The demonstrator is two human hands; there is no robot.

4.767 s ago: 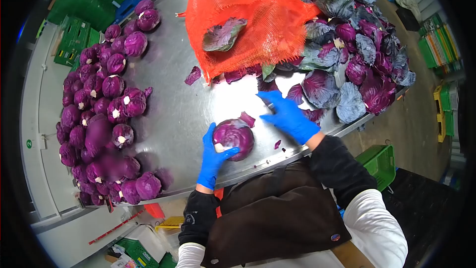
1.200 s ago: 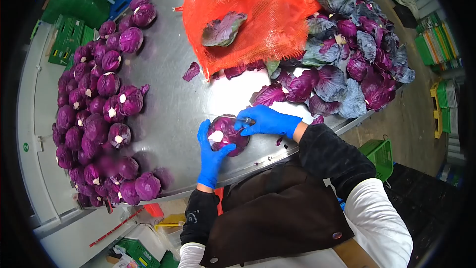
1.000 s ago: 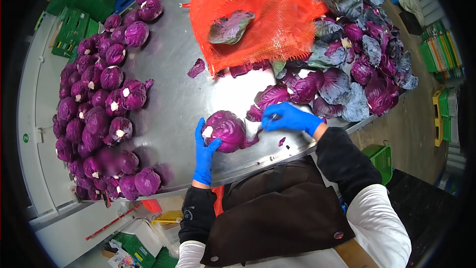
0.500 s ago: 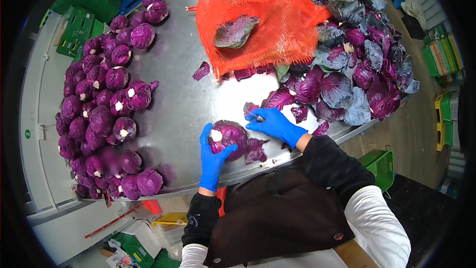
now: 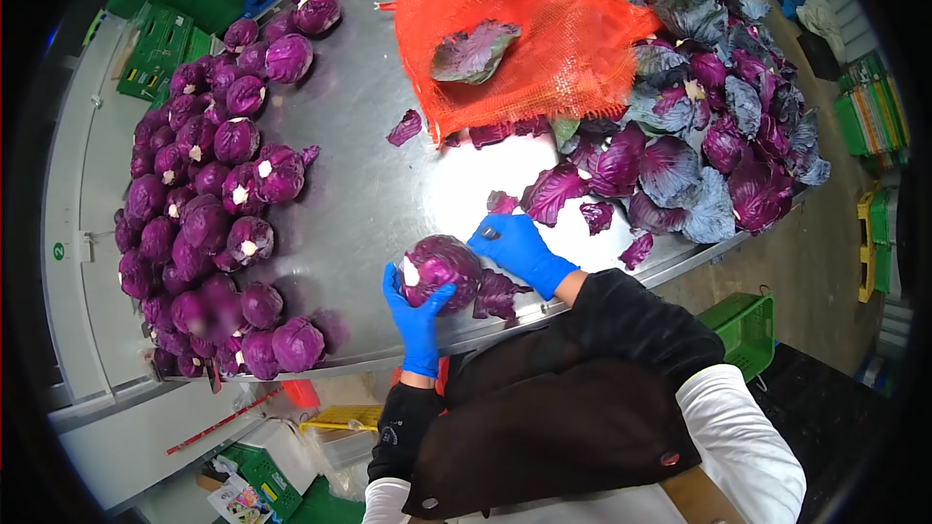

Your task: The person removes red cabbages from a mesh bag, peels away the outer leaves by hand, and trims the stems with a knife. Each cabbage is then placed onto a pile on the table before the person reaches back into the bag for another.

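My left hand (image 5: 417, 315), in a blue glove, grips a red cabbage (image 5: 442, 274) from its left and lower sides, near the front edge of the metal table (image 5: 364, 136). The cabbage's pale cut stem faces left. At its upper right, my right hand (image 5: 519, 247), also gloved in blue, is closed round a small dark-handled tool (image 5: 491, 233); its blade cannot be made out. A loose purple leaf (image 5: 498, 295) lies against the cabbage's right side.
Many cabbages (image 5: 204, 223) are heaped at the left. Loose leaves (image 5: 670, 175) pile up at the right. An orange net bag (image 5: 524, 39) with one leaf (image 5: 474, 51) on it lies at the back. A green crate (image 5: 743, 335) stands beyond the right front edge.
My right hand has moved left and down, up against the cabbage. The view has shifted slightly. My left hand still holds the cabbage.
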